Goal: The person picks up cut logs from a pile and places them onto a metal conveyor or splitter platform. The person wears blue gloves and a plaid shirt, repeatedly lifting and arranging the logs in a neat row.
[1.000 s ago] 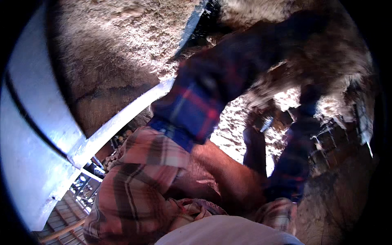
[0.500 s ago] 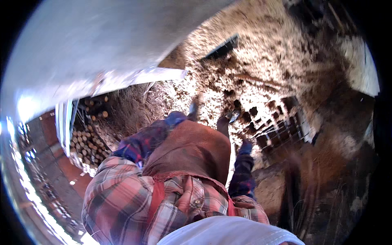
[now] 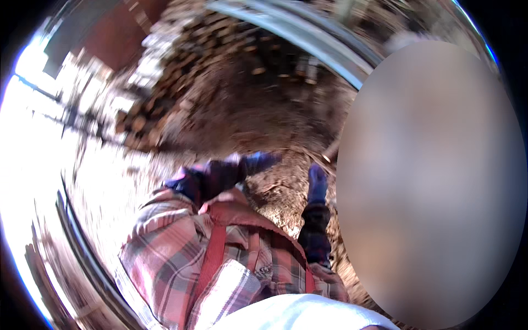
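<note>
My left hand (image 3: 260, 162), in a blue glove below a dark plaid sleeve cover, reaches forward over brown, littered ground. Motion smears its fingers, and nothing can be made out in it. My right hand (image 3: 317, 179), also blue-gloved, hangs low at my right side, next to the brown stick-like end (image 3: 331, 150) of something by the blurred area. Whether it touches that piece I cannot tell. A reddish-brown apron (image 3: 258, 217) with red straps covers my plaid shirt.
A stack of cut logs (image 3: 181, 60) stands ahead to the left, with a dark dirt slope (image 3: 269, 110) beside it. A pale metal beam (image 3: 302, 36) crosses the far side. Long dark bars (image 3: 91, 258) lie at the left. A large blurred oval hides the right.
My view has swung left, bringing the log stack ahead of me. The large grey sheet, the grate and the straw-coloured ground have left view. Both gloved hands remain low before me.
</note>
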A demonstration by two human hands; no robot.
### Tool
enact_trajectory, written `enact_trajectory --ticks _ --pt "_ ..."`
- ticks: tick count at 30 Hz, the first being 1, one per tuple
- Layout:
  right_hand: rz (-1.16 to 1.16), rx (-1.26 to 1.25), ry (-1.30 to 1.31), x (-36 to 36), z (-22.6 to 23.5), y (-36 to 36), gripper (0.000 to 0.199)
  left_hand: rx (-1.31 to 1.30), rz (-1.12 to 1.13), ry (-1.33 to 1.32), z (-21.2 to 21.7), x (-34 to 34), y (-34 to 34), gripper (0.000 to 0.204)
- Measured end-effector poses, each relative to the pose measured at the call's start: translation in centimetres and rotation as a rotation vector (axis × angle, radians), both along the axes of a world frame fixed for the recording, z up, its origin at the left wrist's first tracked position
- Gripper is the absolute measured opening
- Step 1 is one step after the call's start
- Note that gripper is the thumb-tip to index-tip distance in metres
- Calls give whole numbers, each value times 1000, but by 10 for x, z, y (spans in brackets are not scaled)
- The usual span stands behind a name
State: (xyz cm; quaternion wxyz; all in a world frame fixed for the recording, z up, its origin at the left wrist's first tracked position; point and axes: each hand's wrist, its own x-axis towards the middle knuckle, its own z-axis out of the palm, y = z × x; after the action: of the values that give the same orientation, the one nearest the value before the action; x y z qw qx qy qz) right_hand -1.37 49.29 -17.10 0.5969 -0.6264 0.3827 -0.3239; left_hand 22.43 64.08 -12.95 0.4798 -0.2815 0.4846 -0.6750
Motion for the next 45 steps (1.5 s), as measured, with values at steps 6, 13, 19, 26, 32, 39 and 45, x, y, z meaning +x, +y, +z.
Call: enact_trajectory --ticks 6,13,19,26,32,39,45 --pt "423 -507 -212 353 222 107 41 395 31 -1501 38 198 124 72" --pt "1211 -683 295 529 50 253 46 -376 1262 -1294 -62 368 202 46" --pt "1533 -483 984 660 -79 175 43 1760 761 -1822 60 559 341 50" --pt "1382 248 526 828 -47 338 60 2121 195 -1495 -58 615 535 34" --pt "1659 75 772 944 -11 541 119 2054 -630 -1287 -76 724 636 127" --pt "1547 348 767 965 -90 587 107 1974 -655 -1477 -100 744 646 101" --pt "1876 1102 506 933 38 453 66 1630 460 -2385 -3 651 701 68"
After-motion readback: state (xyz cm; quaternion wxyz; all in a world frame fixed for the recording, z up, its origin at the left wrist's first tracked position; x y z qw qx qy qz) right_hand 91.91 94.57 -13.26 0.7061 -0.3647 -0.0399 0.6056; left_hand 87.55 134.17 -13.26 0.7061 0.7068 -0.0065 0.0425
